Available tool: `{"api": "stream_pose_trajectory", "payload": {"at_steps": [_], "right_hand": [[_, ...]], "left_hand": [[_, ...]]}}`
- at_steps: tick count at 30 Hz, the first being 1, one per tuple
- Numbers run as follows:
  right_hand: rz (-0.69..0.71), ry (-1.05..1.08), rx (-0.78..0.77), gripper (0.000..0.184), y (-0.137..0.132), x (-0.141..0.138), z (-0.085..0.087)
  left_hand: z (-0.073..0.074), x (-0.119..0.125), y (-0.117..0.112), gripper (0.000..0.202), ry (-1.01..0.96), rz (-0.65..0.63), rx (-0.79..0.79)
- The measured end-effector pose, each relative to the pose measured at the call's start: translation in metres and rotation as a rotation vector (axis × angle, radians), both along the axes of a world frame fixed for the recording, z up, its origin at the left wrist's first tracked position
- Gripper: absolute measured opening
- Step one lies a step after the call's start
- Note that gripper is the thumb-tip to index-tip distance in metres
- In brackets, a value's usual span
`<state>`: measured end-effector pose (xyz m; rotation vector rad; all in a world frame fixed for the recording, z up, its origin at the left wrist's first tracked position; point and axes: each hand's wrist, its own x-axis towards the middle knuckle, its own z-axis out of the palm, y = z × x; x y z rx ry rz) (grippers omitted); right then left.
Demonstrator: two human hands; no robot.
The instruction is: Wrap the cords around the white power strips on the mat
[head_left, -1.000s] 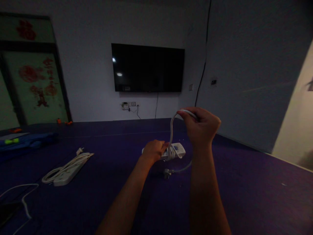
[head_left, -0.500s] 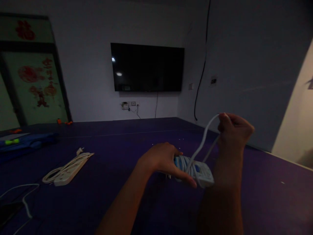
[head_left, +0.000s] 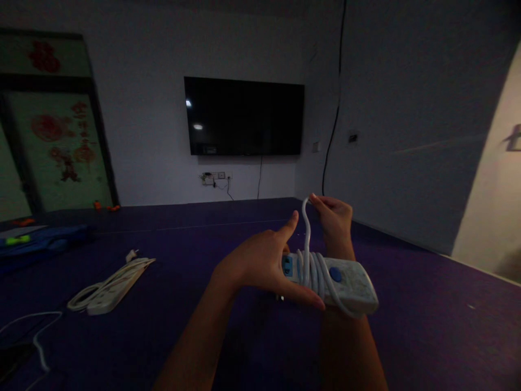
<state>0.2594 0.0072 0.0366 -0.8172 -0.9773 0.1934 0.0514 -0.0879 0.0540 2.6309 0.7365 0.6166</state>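
Observation:
My left hand (head_left: 268, 266) grips one end of a white power strip (head_left: 352, 279), its thumb and fingers around the body above the purple surface. Blue sockets and a blue button show on the strip's upper face. Several turns of white cord (head_left: 315, 274) wrap its middle. From the wrap a length of that cord rises to my right hand (head_left: 336, 217), which pinches it between thumb and fingers, up behind the strip. My right forearm passes behind and below the strip. A small plug with metal prongs (head_left: 280, 297) peeks out under my left hand.
Another power strip (head_left: 103, 301) with its cord bundled along it lies on the purple surface (head_left: 183, 326) to the left. Nearer are a loose white cable (head_left: 39, 345) and a dark object. Blue cloth (head_left: 49, 239) lies farther left. A television (head_left: 244, 117) hangs on the far wall.
My right hand has moved left and inward, carrying the cord over toward the left side of the strip. The strip has turned, so its button end faces me more clearly.

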Motion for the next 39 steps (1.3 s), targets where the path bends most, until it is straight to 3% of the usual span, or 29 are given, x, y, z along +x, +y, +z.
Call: {"api": "stream_pose_trajectory", "payload": {"at_steps": [9,18,27,35,39], "right_hand": [[-0.143,-0.058,0.019,0.034,0.004,-0.018,0.004],[-0.361,0.009,0.082,0.037,0.0,-0.016,0.006],[-0.279,0.074,0.087,0.035,-0.014,-0.038,0.018],[-0.394,0.068,0.015,0.045,-0.008,-0.05,0.012],[-0.419,-0.012,-0.041,0.044,-0.007,-0.048,0.012]], "left_hand": [[-0.004,0.002,0.001,0.119,-0.057,-0.105,-0.042],[-0.004,0.005,-0.001,0.114,0.022,-0.064,-0.062],[-0.006,0.012,-0.006,0.117,-0.098,-0.258,-0.177],[-0.014,0.013,0.001,0.118,-0.166,-0.287,-0.17],[-0.012,0.016,-0.001,0.103,-0.201,-0.306,-0.109]]}}
